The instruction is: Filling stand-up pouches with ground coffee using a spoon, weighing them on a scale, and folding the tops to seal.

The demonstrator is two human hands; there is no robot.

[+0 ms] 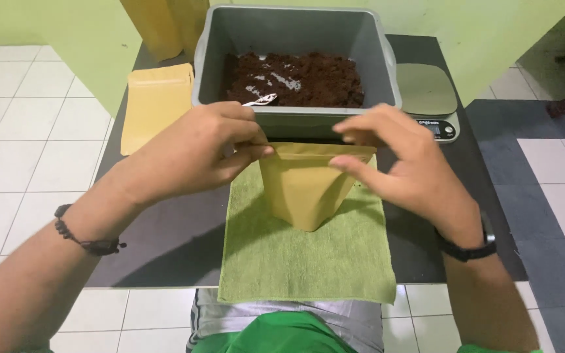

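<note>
Both hands are pinching the pouch's (305, 186) top corners: left hand (194, 153) closed on one, right hand (400, 163) on the other. The pouch is standing on the cloth (308, 261) near the tabletop's front edge. It looks light, thin and crushable, best held by its stiffer top rim.

Pouch (305, 193) on cloth (295, 261); tub (295, 117) behind; scale (429, 98) right.

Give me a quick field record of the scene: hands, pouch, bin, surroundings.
left hand: pinches the top left corner of the kraft pouch
right hand: pinches its top right corner
pouch: upright on the green cloth
grey bin: behind the pouch, holds dark brown grounds and a spoon
scale: right of the bin
spare pouches: flat, left of the bin
</note>
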